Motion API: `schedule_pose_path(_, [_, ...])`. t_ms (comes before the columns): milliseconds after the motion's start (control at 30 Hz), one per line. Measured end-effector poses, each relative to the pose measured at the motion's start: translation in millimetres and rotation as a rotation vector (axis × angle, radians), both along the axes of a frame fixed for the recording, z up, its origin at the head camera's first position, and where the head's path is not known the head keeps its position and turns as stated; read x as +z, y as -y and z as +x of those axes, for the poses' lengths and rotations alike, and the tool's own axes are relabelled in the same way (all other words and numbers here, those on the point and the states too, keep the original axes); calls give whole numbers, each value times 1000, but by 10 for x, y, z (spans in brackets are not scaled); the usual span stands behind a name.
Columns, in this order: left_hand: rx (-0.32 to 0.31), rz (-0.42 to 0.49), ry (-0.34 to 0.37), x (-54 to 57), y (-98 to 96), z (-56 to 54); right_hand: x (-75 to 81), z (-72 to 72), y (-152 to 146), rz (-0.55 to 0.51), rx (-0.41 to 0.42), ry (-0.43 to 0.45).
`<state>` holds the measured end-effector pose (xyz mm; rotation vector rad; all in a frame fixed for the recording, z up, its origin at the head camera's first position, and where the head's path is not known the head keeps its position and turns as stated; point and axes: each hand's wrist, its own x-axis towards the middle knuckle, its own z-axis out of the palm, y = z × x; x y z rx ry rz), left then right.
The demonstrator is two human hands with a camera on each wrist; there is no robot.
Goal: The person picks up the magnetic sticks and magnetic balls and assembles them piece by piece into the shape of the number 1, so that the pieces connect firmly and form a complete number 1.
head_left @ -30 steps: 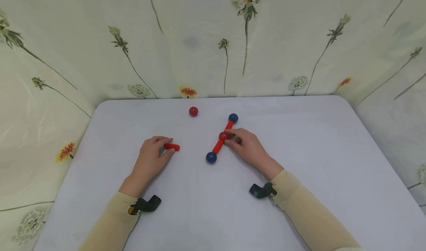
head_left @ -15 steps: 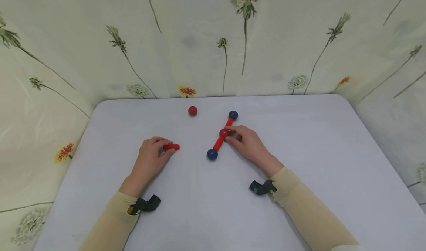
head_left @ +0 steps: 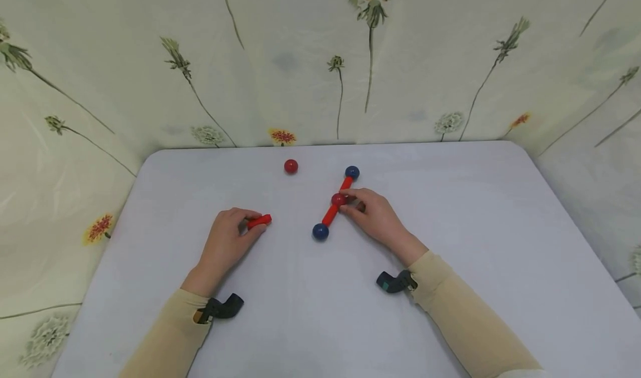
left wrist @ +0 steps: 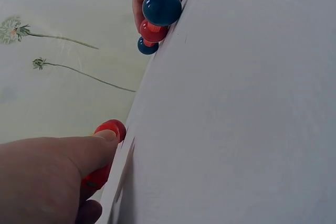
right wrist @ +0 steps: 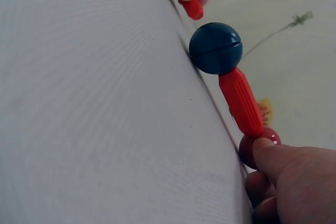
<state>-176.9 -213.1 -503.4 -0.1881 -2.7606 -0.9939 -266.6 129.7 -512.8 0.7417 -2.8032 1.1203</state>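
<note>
Between thumb and fingers, my left hand (head_left: 225, 244) pinches a short red rod (head_left: 260, 221) at the left of the table. My right hand (head_left: 378, 217) grips the middle red ball (head_left: 338, 200) of a joined row. From that ball one red rod (head_left: 330, 215) runs to a near blue ball (head_left: 320, 231), and another red rod (head_left: 346, 183) runs to a far blue ball (head_left: 352, 172). In the right wrist view the near blue ball (right wrist: 216, 48) shows a groove, and the thumb presses on the red ball (right wrist: 260, 148).
A loose red ball (head_left: 291, 166) lies near the back edge of the white table (head_left: 300, 311). Behind the table hangs a flower-patterned cloth (head_left: 280, 60). Each wrist carries a small dark camera, one at the left (head_left: 225, 307) and one at the right (head_left: 394, 282).
The joined row has shifted slightly away toward the back edge with my right hand. The red rod in my left hand has tilted, its free end turned a little farther away.
</note>
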Motion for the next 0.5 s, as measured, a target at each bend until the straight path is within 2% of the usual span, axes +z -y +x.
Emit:
schedule_pose_path(167, [7, 66, 3, -3, -24, 39, -10, -1, 2, -3, -4, 3])
schedule_pose_path(500, [5, 120, -10, -18, -162, 117, 15, 14, 3, -4, -5, 15])
